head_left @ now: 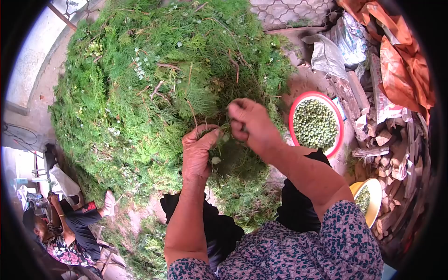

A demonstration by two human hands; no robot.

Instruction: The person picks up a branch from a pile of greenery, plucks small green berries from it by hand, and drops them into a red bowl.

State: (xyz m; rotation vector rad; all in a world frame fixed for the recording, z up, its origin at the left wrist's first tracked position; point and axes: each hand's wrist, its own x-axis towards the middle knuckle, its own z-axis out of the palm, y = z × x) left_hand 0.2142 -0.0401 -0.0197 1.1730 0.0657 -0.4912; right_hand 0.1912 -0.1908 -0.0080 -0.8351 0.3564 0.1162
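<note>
You are in the middle of picking over a green sprig [224,139], which sits between your two hands, just above the near edge of the big pile of branches [154,79] on the ground in front of you. Your left hand [198,151] is curled around the sprig's lower part and steadies it. Your right hand [252,123] is closed at the upper end, thumb and fingertips pinched on something small, though the fingers hide what it is. It looks like the plucking step, with one bit being pulled free. The red bowl [291,122], well off to your right, already holds a heap of little green berries [316,125]. A yellow bowl [376,211] lies nearer your right elbow. The next move calls for a firm left grip and a short, clean pull with the right, so that nothing drops into the pile.
</note>
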